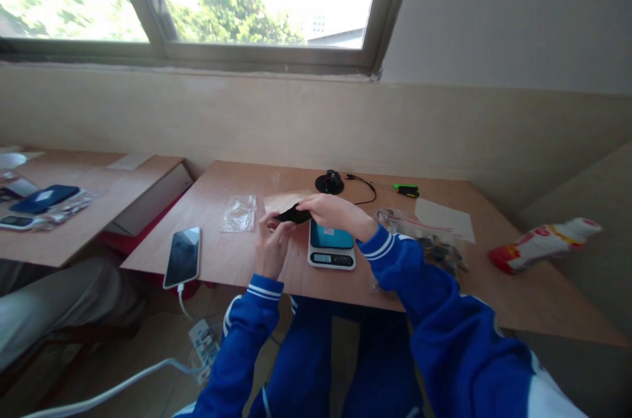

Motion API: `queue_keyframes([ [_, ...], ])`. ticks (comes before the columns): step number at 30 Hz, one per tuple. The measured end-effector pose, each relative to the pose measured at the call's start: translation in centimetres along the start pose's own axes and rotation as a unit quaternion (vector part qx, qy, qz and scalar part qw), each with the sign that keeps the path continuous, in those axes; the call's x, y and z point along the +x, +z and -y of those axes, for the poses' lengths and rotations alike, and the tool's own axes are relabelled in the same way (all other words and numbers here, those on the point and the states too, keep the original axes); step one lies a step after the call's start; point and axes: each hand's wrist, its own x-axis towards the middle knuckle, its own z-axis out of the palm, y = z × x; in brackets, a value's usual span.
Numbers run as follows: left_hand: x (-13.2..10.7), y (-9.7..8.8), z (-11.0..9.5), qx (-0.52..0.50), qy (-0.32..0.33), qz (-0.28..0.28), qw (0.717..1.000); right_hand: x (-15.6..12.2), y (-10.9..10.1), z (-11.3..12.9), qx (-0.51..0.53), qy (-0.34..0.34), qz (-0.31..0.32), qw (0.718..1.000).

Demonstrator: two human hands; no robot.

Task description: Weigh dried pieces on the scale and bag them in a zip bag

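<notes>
Gripping a black item [293, 214], hands [330, 209] left of a bag [413, 228] of pieces [441, 253].

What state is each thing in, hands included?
Black item: held between both hands
Left hand: gripping black item
Right hand: gripping black item
Scale: display looks lit
Phone: cable plugged in, screen dark
Clear bag: lying flat
Fuller bag: small items inside
Bottle: seemingly capped
Window: open or shut unclear
</notes>
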Motion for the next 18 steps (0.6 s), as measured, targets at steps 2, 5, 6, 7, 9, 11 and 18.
queue_keyframes([
  [2,0.6,-0.3,0.1,-0.042,0.017,0.018,0.999,0.6,-0.8,-0.5,-0.019,-0.005,-0.012,1.000],
  [5,1.1,-0.9,0.0,-0.081,0.044,0.042,0.995,1.4,-2.0,-0.8,-0.007,-0.013,-0.013,1.000],
  [6,1.1,-1.0,0.0,-0.086,0.046,0.044,0.994,1.5,-2.2,-0.7,0.000,-0.013,-0.014,1.000],
  [7,1.0,-1.1,0.0,-0.089,0.044,0.043,0.994,1.5,-2.4,-0.7,0.005,-0.014,-0.016,1.000],
  [9,0.6,-1.3,0.1,-0.094,0.034,0.036,0.994,1.4,-2.4,-0.4,0.014,-0.016,-0.021,1.000],
  [11,0.0,-1.4,0.3,-0.098,0.025,0.026,0.995,1.1,-2.1,-0.1,0.027,-0.018,-0.023,0.999],
  [18,-0.9,-1.1,-0.4,-0.080,-0.026,-0.053,0.995,0.9,1.8,0.9,0.138,0.025,0.015,0.990],
])
